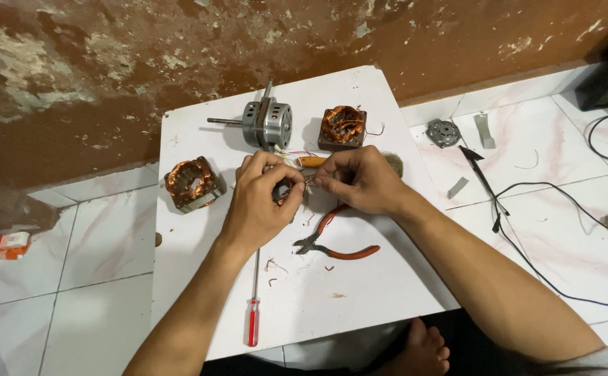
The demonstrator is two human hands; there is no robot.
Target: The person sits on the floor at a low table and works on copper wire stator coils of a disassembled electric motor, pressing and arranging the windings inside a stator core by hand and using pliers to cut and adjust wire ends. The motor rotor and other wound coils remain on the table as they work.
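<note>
Centrally, a white desk (360, 292) stands on the tiled floor (81, 264) against a stained brown wall (109, 76); its near half lies mostly open, apart from a red-handled screwdriver (253, 306) near the front edge and orange-handled pliers (335, 244) just below the hands. Left hand (259, 202) is curled, fingertips pinching a small dark part (284, 189) with thin wires. Right hand (361, 179) is likewise curled, fingertips meeting the same part from the other side. Part sits mid-desk, between both hands. Behind them: a grey motor with shaft (266, 124) and a copper-wound stator (342, 127). Another stator (191, 182) sits near the left edge.
</note>
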